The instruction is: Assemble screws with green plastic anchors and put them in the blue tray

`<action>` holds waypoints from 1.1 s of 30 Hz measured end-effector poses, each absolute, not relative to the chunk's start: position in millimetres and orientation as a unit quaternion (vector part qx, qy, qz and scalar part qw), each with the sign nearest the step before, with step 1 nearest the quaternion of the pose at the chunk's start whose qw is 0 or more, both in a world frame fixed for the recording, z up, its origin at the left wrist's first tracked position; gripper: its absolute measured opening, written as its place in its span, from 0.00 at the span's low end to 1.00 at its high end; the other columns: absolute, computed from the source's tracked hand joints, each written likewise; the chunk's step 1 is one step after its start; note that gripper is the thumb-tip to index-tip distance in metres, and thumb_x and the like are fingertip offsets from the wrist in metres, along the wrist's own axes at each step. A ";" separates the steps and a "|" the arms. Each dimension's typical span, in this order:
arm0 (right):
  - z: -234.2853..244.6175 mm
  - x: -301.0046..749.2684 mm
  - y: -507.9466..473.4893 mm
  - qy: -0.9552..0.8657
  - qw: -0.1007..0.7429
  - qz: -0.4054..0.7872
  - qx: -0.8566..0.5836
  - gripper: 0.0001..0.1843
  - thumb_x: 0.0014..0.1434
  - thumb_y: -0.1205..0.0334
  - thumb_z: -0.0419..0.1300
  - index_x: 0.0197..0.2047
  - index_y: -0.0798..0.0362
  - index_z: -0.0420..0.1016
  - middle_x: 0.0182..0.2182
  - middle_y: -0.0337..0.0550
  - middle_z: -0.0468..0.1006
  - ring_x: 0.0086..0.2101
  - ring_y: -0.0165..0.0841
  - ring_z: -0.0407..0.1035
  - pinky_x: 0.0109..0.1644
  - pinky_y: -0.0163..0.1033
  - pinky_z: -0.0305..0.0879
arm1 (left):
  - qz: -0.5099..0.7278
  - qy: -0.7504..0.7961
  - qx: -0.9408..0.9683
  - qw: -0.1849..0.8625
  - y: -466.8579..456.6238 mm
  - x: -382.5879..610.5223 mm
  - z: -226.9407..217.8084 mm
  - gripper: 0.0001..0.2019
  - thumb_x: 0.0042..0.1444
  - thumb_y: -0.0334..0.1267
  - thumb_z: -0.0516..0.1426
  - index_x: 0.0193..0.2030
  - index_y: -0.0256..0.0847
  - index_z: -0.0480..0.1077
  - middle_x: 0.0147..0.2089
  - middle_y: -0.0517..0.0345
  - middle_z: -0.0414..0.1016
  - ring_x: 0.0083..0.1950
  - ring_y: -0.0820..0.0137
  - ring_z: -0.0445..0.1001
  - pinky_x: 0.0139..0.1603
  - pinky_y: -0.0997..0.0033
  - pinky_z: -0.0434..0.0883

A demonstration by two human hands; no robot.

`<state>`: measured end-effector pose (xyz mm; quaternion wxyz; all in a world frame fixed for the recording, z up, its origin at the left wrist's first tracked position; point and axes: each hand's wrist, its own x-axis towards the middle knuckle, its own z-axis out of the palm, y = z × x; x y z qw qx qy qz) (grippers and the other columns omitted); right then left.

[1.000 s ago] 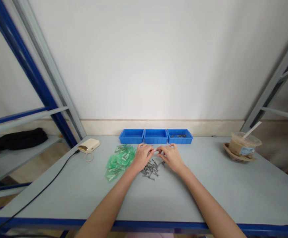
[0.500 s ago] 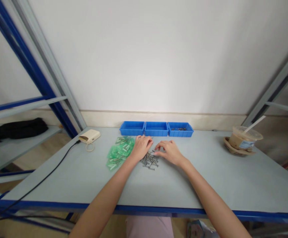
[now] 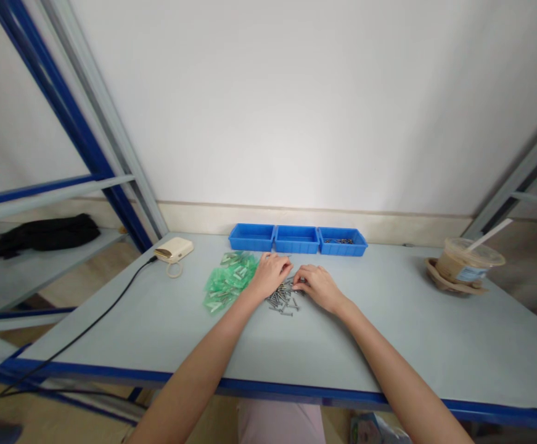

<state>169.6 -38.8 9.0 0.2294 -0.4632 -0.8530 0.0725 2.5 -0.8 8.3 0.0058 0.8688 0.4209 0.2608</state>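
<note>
A loose pile of metal screws (image 3: pixel 281 300) lies on the grey table. My left hand (image 3: pixel 272 272) rests over the pile's upper left side, thumb and fingers pressed together. A thin screw-like piece (image 3: pixel 287 254) shows just beyond its fingers; I cannot tell whether it is gripped. On the pile's right edge, my right hand (image 3: pixel 318 285) has its fingers curled and thumb drawn in, with the fingertips at the screws. What it may hold is hidden. Left of my left hand sits green plastic packaging (image 3: pixel 231 280) with pale pieces in it.
Three joined blue bins stand along the back: left bin (image 3: pixel 252 243), middle bin (image 3: pixel 297 246) and right bin (image 3: pixel 343 250), which contains small metal parts. A cream device (image 3: pixel 176 249) with a black cable (image 3: pixel 106 317) lies left. At right, a drink cup (image 3: pixel 465 262) sits in a cardboard holder.
My right hand's fingers have drawn closer together at the pile. My left hand stays nearly in place over the screws. The whole view has shifted slightly.
</note>
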 end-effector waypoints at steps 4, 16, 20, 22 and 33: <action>11.4 175.2 -36.1 -0.803 0.290 0.110 -0.510 0.08 0.57 0.57 0.55 0.32 0.51 0.72 0.29 0.38 0.76 0.29 0.29 0.66 0.33 0.33 0.53 | 0.273 0.395 0.871 0.101 -2.7 4.1 10.2 0.14 0.60 0.42 0.47 0.29 0.39 0.70 0.30 0.58 0.72 0.36 0.68 0.68 0.42 0.69 0.60; 0.0 178.6 -19.3 -0.606 0.490 0.427 -0.459 0.13 0.44 0.53 0.61 0.25 0.55 0.71 0.15 0.38 0.72 0.16 0.29 0.64 0.19 0.32 0.58 | 0.337 0.294 0.820 0.357 -5.4 11.1 14.5 0.12 0.56 0.42 0.53 0.27 0.36 0.69 0.28 0.59 0.72 0.34 0.70 0.70 0.39 0.74 0.64; 0.9 179.1 -17.1 -0.601 0.489 0.484 -0.406 0.16 0.42 0.51 0.62 0.27 0.56 0.74 0.21 0.42 0.76 0.21 0.30 0.68 0.25 0.34 0.65 | 0.343 0.309 0.821 0.335 -2.4 10.0 12.6 0.15 0.58 0.43 0.50 0.26 0.36 0.69 0.27 0.60 0.72 0.32 0.71 0.69 0.37 0.75 0.64; 1.3 179.8 -16.7 -0.603 0.485 0.494 -0.396 0.17 0.40 0.53 0.63 0.31 0.56 0.75 0.25 0.43 0.78 0.24 0.31 0.70 0.29 0.35 0.67 | 0.353 0.329 0.819 0.311 -1.8 8.8 13.1 0.17 0.59 0.44 0.48 0.26 0.36 0.69 0.26 0.60 0.71 0.31 0.71 0.69 0.36 0.75 0.63; 13.4 186.8 -28.2 -0.732 0.377 0.231 -0.518 0.12 0.55 0.60 0.53 0.30 0.53 0.77 0.23 0.39 0.77 0.22 0.30 0.69 0.31 0.34 0.61 | 0.324 0.348 0.853 0.215 -7.8 8.7 13.5 0.08 0.56 0.41 0.53 0.38 0.40 0.68 0.30 0.62 0.72 0.32 0.73 0.70 0.37 0.76 0.63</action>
